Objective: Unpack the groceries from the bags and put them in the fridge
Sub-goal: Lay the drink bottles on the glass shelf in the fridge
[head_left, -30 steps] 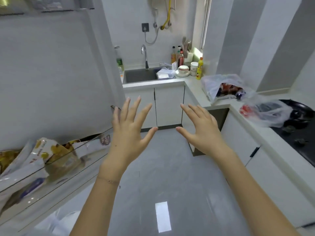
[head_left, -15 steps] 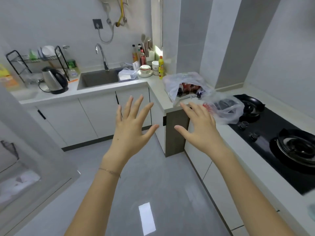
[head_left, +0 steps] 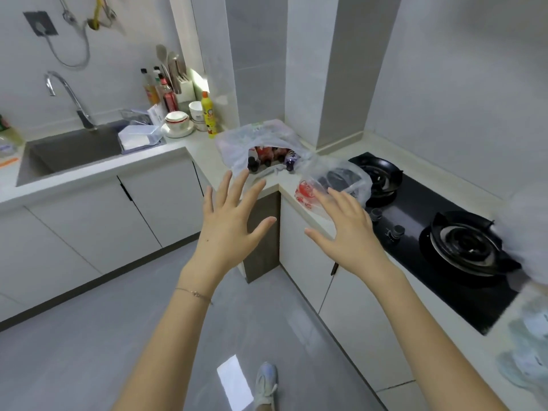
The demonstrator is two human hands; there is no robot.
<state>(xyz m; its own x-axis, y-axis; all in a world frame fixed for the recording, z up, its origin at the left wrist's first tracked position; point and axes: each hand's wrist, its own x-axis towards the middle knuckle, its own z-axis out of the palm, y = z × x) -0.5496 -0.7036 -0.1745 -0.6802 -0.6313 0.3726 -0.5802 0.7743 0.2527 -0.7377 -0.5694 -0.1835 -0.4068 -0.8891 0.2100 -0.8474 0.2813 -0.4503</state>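
Observation:
Two thin plastic grocery bags lie on the counter corner. The farther bag (head_left: 258,137) gapes toward me and shows several bottles (head_left: 271,160) inside. The nearer bag (head_left: 335,179), with a red print, sits at the counter edge beside the stove. My left hand (head_left: 228,226) is raised with fingers spread, just short of the farther bag and touching nothing. My right hand (head_left: 347,229) is also spread and empty, its fingertips close to the nearer bag. The fridge is out of view.
A black gas hob (head_left: 439,232) with two burners runs along the right counter. Left of the bags stand a yellow bottle (head_left: 208,114), bowls (head_left: 177,121), sauce bottles, a clear box (head_left: 139,139) and the sink (head_left: 71,152). More pale plastic (head_left: 527,345) lies at the right edge.
The view has swung right, away from the open fridge door and its shelves, toward the counter corner. Both empty hands have come closer to the two bags.

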